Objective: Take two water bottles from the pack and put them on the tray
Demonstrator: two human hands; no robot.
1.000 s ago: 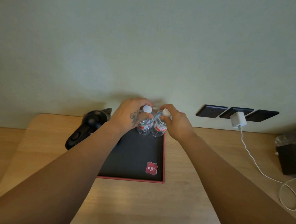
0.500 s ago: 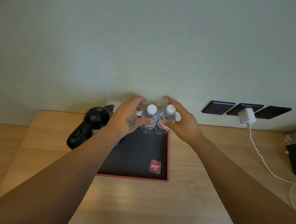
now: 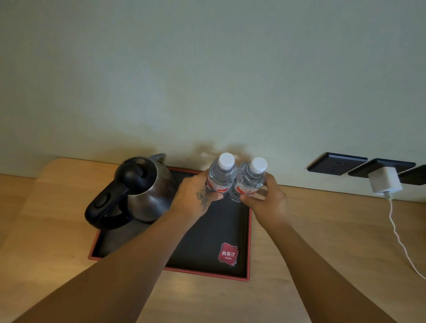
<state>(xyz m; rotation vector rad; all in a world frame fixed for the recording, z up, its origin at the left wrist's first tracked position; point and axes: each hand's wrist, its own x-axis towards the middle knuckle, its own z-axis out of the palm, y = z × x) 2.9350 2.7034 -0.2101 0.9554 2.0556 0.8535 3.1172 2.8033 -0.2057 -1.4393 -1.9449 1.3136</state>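
Observation:
Two clear water bottles with white caps and red labels stand upright side by side at the far right corner of the black tray [image 3: 211,237], which has a red rim. My left hand [image 3: 195,198] wraps the lower part of the left bottle [image 3: 221,173]. The right bottle [image 3: 252,178] is gripped low by my right hand [image 3: 267,203]. The bottles touch each other. Their bases are hidden behind my fingers. The pack is out of view.
A steel kettle [image 3: 139,189] with a black handle sits on the tray's far left part. A wooden desk [image 3: 302,243] runs to a wall. Black wall sockets [image 3: 337,163] hold a white charger [image 3: 384,183] whose cable trails along the right.
My hands slid down from the bottle caps and necks to the lower bodies. The view shifted, so the kettle shows more fully.

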